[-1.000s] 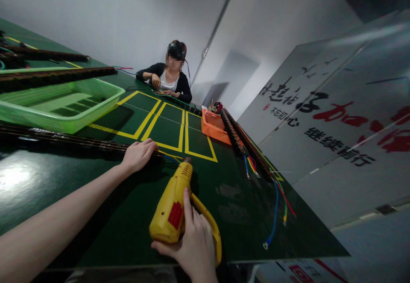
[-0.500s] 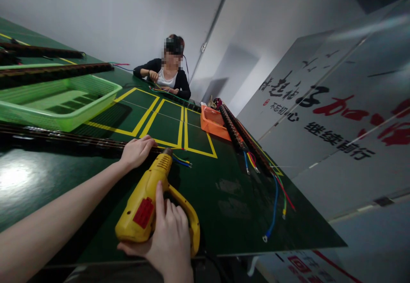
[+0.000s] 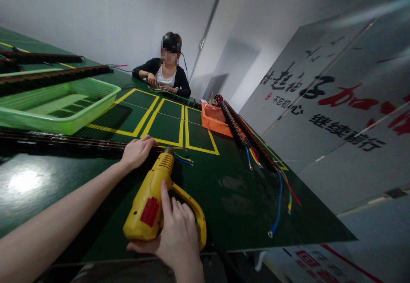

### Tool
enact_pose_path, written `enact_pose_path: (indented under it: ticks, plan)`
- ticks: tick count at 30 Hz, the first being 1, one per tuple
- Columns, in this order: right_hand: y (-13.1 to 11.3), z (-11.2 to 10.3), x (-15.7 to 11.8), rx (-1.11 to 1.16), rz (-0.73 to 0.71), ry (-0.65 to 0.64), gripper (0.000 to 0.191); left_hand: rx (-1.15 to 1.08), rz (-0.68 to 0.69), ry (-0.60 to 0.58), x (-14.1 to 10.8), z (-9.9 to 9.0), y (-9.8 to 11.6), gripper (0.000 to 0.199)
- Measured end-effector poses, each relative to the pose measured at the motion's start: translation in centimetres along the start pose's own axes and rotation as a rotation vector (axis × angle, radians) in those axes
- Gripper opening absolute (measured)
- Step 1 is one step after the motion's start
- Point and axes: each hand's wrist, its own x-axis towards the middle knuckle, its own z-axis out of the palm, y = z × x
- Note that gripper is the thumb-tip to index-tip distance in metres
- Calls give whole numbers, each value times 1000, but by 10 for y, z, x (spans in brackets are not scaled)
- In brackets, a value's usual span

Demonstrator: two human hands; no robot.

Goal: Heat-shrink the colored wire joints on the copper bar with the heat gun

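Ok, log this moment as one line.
left hand: on dark bundle | right hand: holding yellow heat gun | nozzle: near wire ends | green basket: beyond bundle

the heat gun (image 3: 149,210) was at the lower centre of the frame, its nozzle near the wire ends (image 3: 188,161). the near strip (image 3: 80,143) ran from the left edge towards the centre, before the large basket (image 3: 64,125); the upper strip (image 3: 64,74) lay over that basket. right of centre, the small basket (image 3: 215,125) stood left of the paired strips (image 3: 235,125) on the table (image 3: 256,214).
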Motion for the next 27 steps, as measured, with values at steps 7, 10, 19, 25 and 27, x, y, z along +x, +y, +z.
enact_pose_path:
  ticks: [7,10,19,25,27]
  plan:
    - [20,-5,0,-8,91,14,130,-17,-5,5,0,-2,2,53]
    - [20,-9,0,-22,112,-11,128,-11,2,8,0,-2,3,53]
    - [17,1,-2,0,93,2,129,-14,8,21,0,-1,3,52]
    - [1,5,-4,18,32,9,127,-9,6,31,0,1,2,52]
    - [-5,4,-5,32,15,-16,127,-7,4,28,1,1,1,51]
